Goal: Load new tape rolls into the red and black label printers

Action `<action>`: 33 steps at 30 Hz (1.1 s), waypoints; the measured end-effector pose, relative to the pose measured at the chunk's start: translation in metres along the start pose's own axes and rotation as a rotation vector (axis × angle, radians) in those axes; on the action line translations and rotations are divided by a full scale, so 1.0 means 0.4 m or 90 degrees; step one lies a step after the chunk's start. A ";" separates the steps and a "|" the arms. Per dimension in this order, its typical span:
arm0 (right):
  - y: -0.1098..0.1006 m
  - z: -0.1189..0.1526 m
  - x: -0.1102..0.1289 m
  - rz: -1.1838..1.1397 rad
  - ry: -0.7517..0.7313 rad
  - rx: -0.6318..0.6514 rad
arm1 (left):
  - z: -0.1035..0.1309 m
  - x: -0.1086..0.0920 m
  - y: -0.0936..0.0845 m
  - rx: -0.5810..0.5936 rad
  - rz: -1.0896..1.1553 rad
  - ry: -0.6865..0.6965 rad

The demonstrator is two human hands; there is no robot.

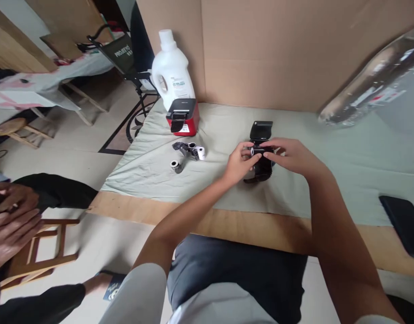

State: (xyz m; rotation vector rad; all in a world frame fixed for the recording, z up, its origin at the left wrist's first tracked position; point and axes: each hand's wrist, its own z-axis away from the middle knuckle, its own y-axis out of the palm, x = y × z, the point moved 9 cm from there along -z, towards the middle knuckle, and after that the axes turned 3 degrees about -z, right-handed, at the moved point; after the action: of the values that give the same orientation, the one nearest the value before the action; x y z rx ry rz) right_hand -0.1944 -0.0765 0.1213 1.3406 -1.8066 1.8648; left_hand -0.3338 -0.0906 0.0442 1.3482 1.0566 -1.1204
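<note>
Both my hands are at a small black device (261,131) on the cloth, its lid tipped up at the back. Between them lies a black roll (262,151) with a pale round end facing left. The fingers and thumb of my left hand (238,163) close on the roll's left end. My right hand (292,156) grips its right end from above with thumb and fingertips. Dark glossy film (262,168) hangs below the roll toward the table's front edge. My hands hide part of the device, and its inside cannot be made out.
Left of my hands lie a loose small roll (176,166) and several rolls with crumpled dark film (191,150). Behind them stand a red-and-black box-shaped device (183,117) and a white jug (173,67). A phone (403,225) rests at right. Another person's hands (14,220) are at far left.
</note>
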 end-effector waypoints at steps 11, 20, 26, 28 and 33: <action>-0.016 -0.176 -0.166 0.185 0.033 -0.005 | 0.086 0.157 0.079 0.116 -0.036 -0.069; 0.011 -0.184 -0.226 0.211 0.072 0.012 | 0.075 0.174 0.088 0.122 -0.072 -0.068; 0.015 -0.184 -0.233 0.185 0.080 -0.002 | 0.081 0.175 0.088 0.123 -0.099 -0.071; 0.012 -0.181 -0.238 0.165 0.081 -0.002 | 0.082 0.173 0.089 0.127 -0.110 -0.067; 0.023 -0.181 -0.264 0.154 0.074 -0.007 | 0.084 0.164 0.089 0.126 -0.122 -0.058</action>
State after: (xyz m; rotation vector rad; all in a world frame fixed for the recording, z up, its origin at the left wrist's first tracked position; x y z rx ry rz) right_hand -0.1737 0.0298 0.0520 1.0240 -1.9887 2.0015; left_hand -0.2898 -0.1258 -0.0148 1.3553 1.0458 -1.4467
